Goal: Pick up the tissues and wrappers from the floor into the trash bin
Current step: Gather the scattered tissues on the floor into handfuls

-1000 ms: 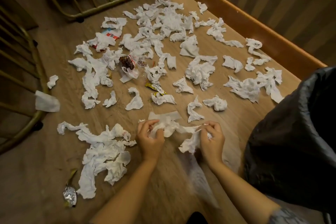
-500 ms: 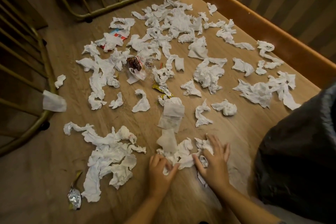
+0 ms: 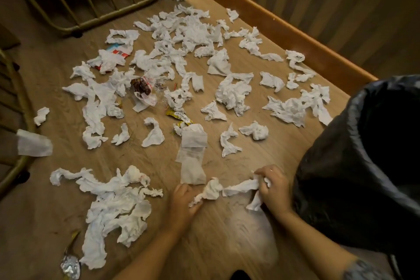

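Wood-look floor (image 3: 227, 245) runs between a brass-coloured railing (image 3: 127, 10) and an orange baseboard (image 3: 284, 34), strewn with crumpled tissues (image 3: 193, 36) and a few wrappers (image 3: 179, 117). Seen from the head camera, a person works the near edge of the mess. Their right hand (image 3: 273, 188) has its fingers curled round a twisted tissue strip (image 3: 236, 188), and the left hand (image 3: 181, 200) pinches the balled end of it, low over the floor. Just to the right stands the bin (image 3: 363, 166), lined with a black bag, its mouth open. Gathering appears to be the step in hand; the next move likely calls for bunching the strip and carrying it right, over the rim. Most of the litter lies beyond reach, including a large clump (image 3: 113, 207) at the left and a foil wrapper (image 3: 70, 266) near the frame's lower edge.
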{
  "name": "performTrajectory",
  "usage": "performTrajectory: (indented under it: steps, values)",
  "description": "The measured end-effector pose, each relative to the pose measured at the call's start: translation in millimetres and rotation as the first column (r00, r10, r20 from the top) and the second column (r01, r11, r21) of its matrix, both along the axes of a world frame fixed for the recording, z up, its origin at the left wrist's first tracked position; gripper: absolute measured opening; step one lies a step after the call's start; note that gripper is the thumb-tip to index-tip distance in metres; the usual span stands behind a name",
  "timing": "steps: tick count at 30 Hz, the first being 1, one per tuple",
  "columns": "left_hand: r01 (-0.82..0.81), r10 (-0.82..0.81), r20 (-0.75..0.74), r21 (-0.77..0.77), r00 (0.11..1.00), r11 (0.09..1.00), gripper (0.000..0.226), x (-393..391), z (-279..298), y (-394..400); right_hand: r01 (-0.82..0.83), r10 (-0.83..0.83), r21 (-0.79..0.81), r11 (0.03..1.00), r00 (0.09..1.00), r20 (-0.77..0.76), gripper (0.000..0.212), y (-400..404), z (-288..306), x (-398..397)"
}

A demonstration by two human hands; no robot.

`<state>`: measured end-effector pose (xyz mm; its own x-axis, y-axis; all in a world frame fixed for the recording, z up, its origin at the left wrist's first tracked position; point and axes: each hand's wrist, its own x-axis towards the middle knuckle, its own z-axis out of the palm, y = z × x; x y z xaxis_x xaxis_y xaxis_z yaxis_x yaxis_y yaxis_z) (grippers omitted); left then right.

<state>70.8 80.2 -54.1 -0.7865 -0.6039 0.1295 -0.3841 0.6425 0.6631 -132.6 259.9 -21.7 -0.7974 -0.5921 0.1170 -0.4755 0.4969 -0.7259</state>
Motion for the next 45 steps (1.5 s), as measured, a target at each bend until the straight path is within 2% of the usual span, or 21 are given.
performTrajectory:
  steps: [1,3,5,7,10,12,14,17,19,23,25,27,30,33,35,37,39,42,45]
  values:
    - [-0.068,0.069,-0.018,0.029,0.997,0.997,0.025,-3.8,3.9,2.5,0.040,-0.039,-0.028,0.999,0.999,0.014,0.021,-0.4,6.1,-2.5]
    - [-0.212,0.217,-0.035,0.109,0.976,0.971,0.034,-15.6,16.3,5.8,0.097,-0.092,-0.066,0.993,0.993,0.073,0.028,-4.8,19.4,-2.4]
    - [-0.305,0.311,-0.049,0.099,0.949,0.947,0.028,-29.5,22.3,4.9,0.122,-0.113,-0.078,0.989,0.986,0.119,0.033,-9.1,30.9,1.2]
    - [-0.304,0.309,-0.035,0.106,0.950,0.947,0.022,-41.4,20.5,1.0,0.118,-0.110,-0.072,0.990,0.987,0.114,0.027,-12.4,39.7,4.0]
    - [-0.179,0.171,0.078,0.118,0.982,0.977,0.016,-47.6,15.7,-2.9,0.089,-0.087,-0.021,0.996,0.993,0.078,0.004,-15.7,41.8,2.1]
    - [-0.118,0.111,0.093,0.076,0.990,0.990,0.014,-43.1,16.1,0.2,0.076,-0.077,0.022,0.997,0.994,0.079,0.015,-15.7,41.3,-1.2]
    - [-0.139,0.137,0.040,0.054,0.990,0.989,0.015,-37.1,19.7,5.0,0.075,-0.079,0.041,0.996,0.991,0.111,0.023,-16.5,43.3,-3.1]
    - [-0.251,0.262,-0.042,0.175,0.964,0.952,0.032,-48.9,39.3,10.2,0.136,-0.133,-0.013,0.991,0.979,0.154,0.016,-19.6,56.0,-4.6]
    - [-0.270,0.298,-0.109,0.214,0.948,0.939,0.039,-72.9,62.7,9.4,0.183,-0.170,-0.082,0.980,0.975,0.142,0.018,-22.6,70.8,-6.9]
    - [-0.098,0.141,-0.249,0.179,0.958,0.979,0.024,-131.6,124.0,1.2,0.187,-0.158,-0.248,0.950,0.978,0.133,0.019,-30.9,117.7,-17.6]
    - [-0.008,0.050,-0.292,0.144,0.955,0.990,0.026,-161.1,157.7,1.9,0.170,-0.188,-0.295,0.940,0.982,-0.031,0.018,-32.9,146.9,-26.0]
    - [0.059,0.000,-0.313,0.178,0.950,0.982,0.025,-187.4,189.9,7.0,0.156,-0.223,-0.332,0.930,0.959,-0.174,0.012,-31.2,178.5,-34.8]
    - [0.127,-0.032,-0.362,0.243,0.932,0.962,0.026,-218.1,227.3,23.7,0.185,-0.295,-0.383,0.905,0.922,-0.251,0.011,-17.3,223.0,-48.3]
    - [0.159,-0.036,-0.482,0.218,0.875,0.963,0.019,-240.6,256.2,52.4,0.251,-0.394,-0.429,0.868,0.874,-0.286,0.017,11.9,256.7,-60.1]
    - [0.196,-0.029,-0.537,0.257,0.843,0.946,0.016,-254.5,271.4,78.5,0.322,-0.472,-0.430,0.843,0.826,-0.308,0.017,36.1,270.0,-66.4]
    - [0.269,-0.058,-0.551,0.310,0.832,0.912,0.013,-265.0,282.9,106.9,0.399,-0.550,-0.437,0.806,0.777,-0.305,0.020,60.9,277.5,-69.8]
    - [0.355,-0.138,-0.562,0.297,0.816,0.887,0.014,-272.2,289.2,132.3,0.472,-0.616,-0.436,0.766,0.734,-0.288,0.022,81.6,279.0,-72.0]
    - [0.442,-0.278,-0.512,0.232,0.813,0.866,0.039,-285.4,284.9,166.0,0.574,-0.690,-0.390,0.720,0.655,-0.309,0.023,113.4,270.5,-74.8]
    - [0.535,-0.394,-0.420,0.304,0.818,0.788,0.047,-292.5,273.1,179.5,0.617,-0.679,-0.285,0.734,0.677,-0.285,0.023,129.0,254.0,-72.6]
